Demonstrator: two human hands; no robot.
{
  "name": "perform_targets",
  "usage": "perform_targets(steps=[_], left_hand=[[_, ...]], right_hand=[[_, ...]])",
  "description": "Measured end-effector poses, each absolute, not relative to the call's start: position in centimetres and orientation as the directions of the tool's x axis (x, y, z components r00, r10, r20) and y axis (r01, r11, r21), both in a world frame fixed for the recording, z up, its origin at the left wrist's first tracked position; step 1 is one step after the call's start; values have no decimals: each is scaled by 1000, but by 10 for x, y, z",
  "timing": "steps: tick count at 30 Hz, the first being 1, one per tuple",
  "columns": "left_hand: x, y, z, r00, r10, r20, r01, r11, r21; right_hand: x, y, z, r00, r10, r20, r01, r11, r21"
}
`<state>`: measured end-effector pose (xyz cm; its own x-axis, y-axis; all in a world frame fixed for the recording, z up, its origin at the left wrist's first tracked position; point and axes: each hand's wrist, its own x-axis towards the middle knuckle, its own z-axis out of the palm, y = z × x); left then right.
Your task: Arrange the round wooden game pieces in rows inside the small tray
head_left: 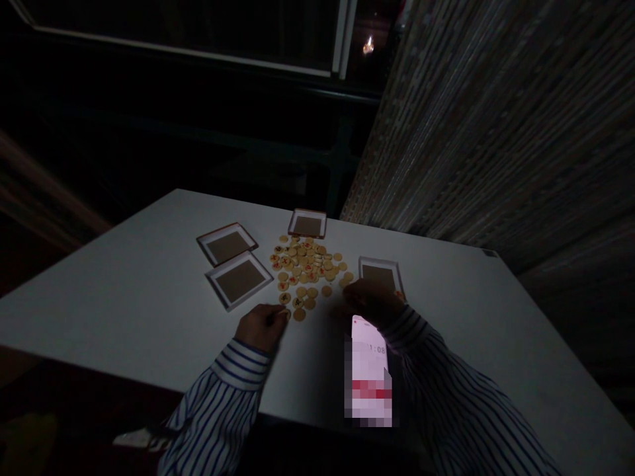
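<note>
A spread of round, pale wooden Chinese chess pieces (308, 268) lies on the white table, some piled, several showing red or black characters. At its near edge my left hand (261, 326) is closed, thumb and fingertip pinching a chess piece (287, 314). My right hand (374, 301) hovers at the near right of the spread, in front of a shallow box (403, 281) that it partly covers. Its fingers are dark and mostly hidden, so whether it holds anything cannot be seen. A piece with a red mark (398, 295) shows by that box's near right corner.
Two shallow open boxes (226, 244) lie left of the pieces, and another box (307, 223) stands behind them. A lit phone (368, 330) lies below my right hand. String curtains (446, 132) hang at the right beyond the white table (124, 297). The room is dim.
</note>
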<state>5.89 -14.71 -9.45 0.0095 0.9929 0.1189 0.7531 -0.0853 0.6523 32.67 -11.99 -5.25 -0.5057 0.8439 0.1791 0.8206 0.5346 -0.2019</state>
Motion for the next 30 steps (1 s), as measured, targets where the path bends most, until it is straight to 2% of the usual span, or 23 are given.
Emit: perform_targets(steps=[5,10,14,19,25,30], left_hand=[[60,-148,-96,9,992,128,778,-87,622],[60,-148,-98,12,990,140,788,-95,609],[61,-148,-97,-1,986,165,783,-102,614],[66,-144,-87,46,973,227,736,-186,651],[99,-128,-61,94,939,332,665,-308,681],[128,-110,-58,182,891,416,600,-435,671]], right_hand=[[327,-127,-54,-472,877,94,856,481,-189],[325,-131,-51,-461,884,80,869,468,-161],[323,-132,-52,-490,864,115,840,503,-202],[318,-134,-52,-517,850,98,820,525,-228],[309,-135,-44,-598,800,44,792,598,-126],[306,-137,-42,-540,839,62,829,544,-131]])
